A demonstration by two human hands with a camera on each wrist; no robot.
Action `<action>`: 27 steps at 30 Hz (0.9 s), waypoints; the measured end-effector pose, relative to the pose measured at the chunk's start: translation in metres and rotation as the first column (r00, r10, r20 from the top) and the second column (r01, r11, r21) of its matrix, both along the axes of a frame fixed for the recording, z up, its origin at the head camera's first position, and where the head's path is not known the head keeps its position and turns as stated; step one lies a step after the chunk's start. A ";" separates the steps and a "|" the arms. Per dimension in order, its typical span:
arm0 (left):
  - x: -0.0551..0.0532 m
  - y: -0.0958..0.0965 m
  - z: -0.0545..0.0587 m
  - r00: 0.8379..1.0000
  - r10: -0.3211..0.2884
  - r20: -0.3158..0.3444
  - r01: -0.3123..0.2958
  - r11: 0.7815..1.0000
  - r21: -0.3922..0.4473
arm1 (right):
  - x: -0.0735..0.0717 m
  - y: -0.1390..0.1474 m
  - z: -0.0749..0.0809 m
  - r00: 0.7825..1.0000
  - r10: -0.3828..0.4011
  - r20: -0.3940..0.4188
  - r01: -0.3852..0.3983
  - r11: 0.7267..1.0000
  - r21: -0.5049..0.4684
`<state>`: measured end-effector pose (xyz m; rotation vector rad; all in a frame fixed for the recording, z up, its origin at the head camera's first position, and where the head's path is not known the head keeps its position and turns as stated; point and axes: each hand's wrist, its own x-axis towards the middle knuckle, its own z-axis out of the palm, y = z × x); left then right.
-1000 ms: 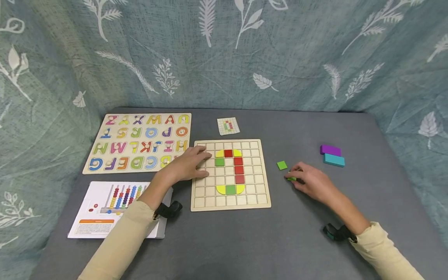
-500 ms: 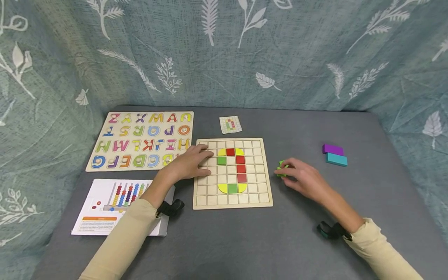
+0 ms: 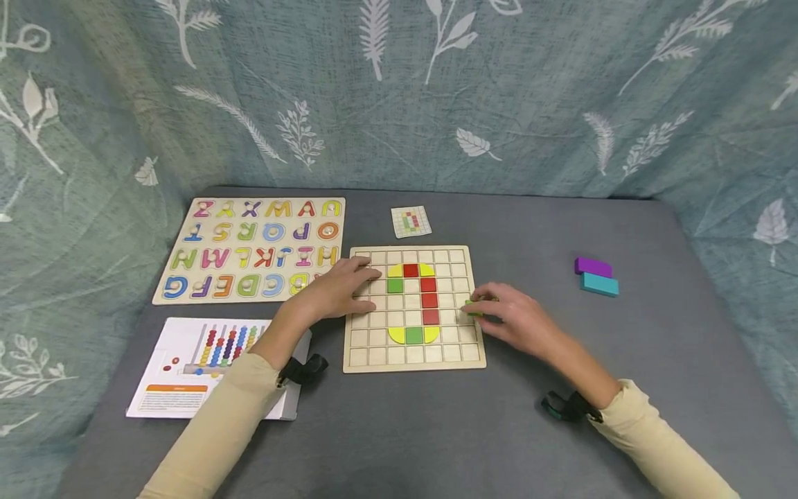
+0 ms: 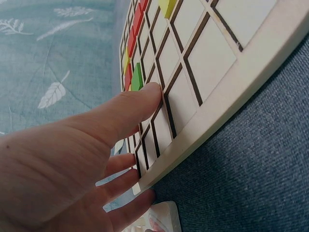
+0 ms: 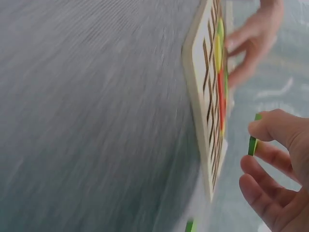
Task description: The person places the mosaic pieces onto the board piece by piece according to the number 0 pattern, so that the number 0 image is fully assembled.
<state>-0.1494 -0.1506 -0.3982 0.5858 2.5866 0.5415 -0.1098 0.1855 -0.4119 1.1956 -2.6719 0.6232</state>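
Note:
A wooden grid board [image 3: 379,357] lies in the middle of the table, with red squares [image 3: 429,300], green squares [image 3: 414,336] and yellow quarter-round pieces [image 3: 395,335] set in a ring. My left hand [image 3: 337,290] rests at its left edge; the thumb [image 4: 145,99] lies on the grid in the left wrist view. My right hand [image 3: 514,315] pinches a green square tile [image 5: 253,140] between thumb and finger, over the board's right edge. A second green tile [image 5: 189,225] lies on the table in the right wrist view, mostly hidden behind my right hand in the head view.
A small pattern card [image 3: 411,222] lies beyond the board. To the left are an alphabet puzzle board [image 3: 249,251] and a white box [image 3: 168,350] with an abacus picture, partly under my left arm. A purple block [image 3: 593,267] and a teal block [image 3: 600,284] sit at the right.
My right hand has picked up a green tile from the table and carried it left to the board's right edge. My left hand stays at the board.

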 end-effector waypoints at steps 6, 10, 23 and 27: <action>0.000 0.000 0.000 1.000 0.000 -0.007 0.000 1.000 0.002 | -0.012 -0.043 -0.003 0.993 0.117 -0.029 -0.116 0.993 0.034; 0.000 0.000 0.001 1.000 0.001 0.001 -0.001 1.000 0.006 | -0.023 -0.069 -0.005 0.985 0.171 0.020 -0.172 0.984 0.046; 0.000 0.002 0.003 1.000 -0.014 0.004 0.013 0.999 0.037 | -0.037 -0.100 -0.006 0.967 0.189 0.170 -0.210 0.971 0.113; 0.000 0.002 0.004 1.000 -0.007 0.004 0.007 0.999 0.047 | -0.039 -0.101 -0.006 0.967 0.179 0.182 -0.201 0.973 0.113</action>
